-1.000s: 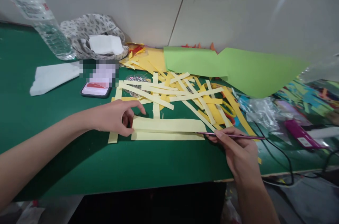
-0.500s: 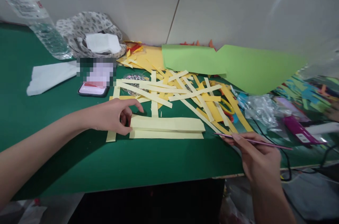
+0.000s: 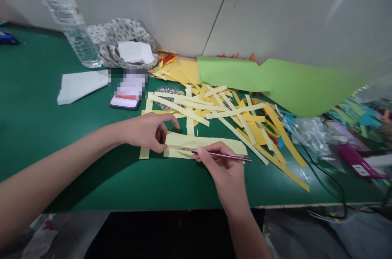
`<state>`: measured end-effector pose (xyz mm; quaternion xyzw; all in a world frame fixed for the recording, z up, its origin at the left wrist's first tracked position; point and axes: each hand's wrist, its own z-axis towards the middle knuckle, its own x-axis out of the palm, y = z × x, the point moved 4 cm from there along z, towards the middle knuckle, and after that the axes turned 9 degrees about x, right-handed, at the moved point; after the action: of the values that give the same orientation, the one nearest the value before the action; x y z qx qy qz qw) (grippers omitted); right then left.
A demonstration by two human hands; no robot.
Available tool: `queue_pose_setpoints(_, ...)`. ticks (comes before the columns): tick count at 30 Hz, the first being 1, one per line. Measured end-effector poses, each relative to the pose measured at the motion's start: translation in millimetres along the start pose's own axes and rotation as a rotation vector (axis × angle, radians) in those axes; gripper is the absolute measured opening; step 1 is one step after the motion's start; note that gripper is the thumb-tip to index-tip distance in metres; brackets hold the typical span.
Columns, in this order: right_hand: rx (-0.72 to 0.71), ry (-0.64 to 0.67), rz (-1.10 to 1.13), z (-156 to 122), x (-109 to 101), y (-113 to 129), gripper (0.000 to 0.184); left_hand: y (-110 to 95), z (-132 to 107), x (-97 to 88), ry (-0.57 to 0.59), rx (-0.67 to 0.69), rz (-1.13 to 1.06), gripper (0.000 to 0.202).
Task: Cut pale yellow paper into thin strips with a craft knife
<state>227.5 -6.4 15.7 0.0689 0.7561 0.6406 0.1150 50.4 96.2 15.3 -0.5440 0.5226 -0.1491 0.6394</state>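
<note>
A pale yellow sheet of paper (image 3: 211, 143), folded lengthwise into a long narrow band, lies near the table's front edge. At its left end, my left hand (image 3: 150, 132) pinches the edge with curled fingers and thumb, while the index finger arches above. A thin pink pointed stick (image 3: 226, 155) is between the thumb and fingers of my right hand (image 3: 225, 173), closed around it. The stick's tip reaches left along the fold line. My right hand covers part of the paper's lower layer.
Behind the sheet lies a heap of yellow paper strips (image 3: 232, 110), with green paper (image 3: 235, 73) against the wall. Left of it are a phone (image 3: 128, 91), folded tissue (image 3: 81, 85), a water bottle (image 3: 75, 26) and a cloth bag (image 3: 122, 30). A magenta device (image 3: 357, 163) and a black cable (image 3: 329, 173) lie right.
My right hand has moved left with the pink stick, from beyond the paper's right end to over its fold. My left hand keeps to the paper's left end. The view has shifted slightly.
</note>
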Motion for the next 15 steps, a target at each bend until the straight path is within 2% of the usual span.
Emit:
queue_pose_setpoints(3, 0.046, 0.036, -0.005, 1, 11, -2, 0.019, 0, 0, -0.2, 0.001, 0.038, -0.005, 0.054)
queue_pose_setpoints(15, 0.026, 0.021, -0.08, -2, 16, -2, 0.018, 2, 0, -1.9, 0.025, 0.079, 0.003, 0.055)
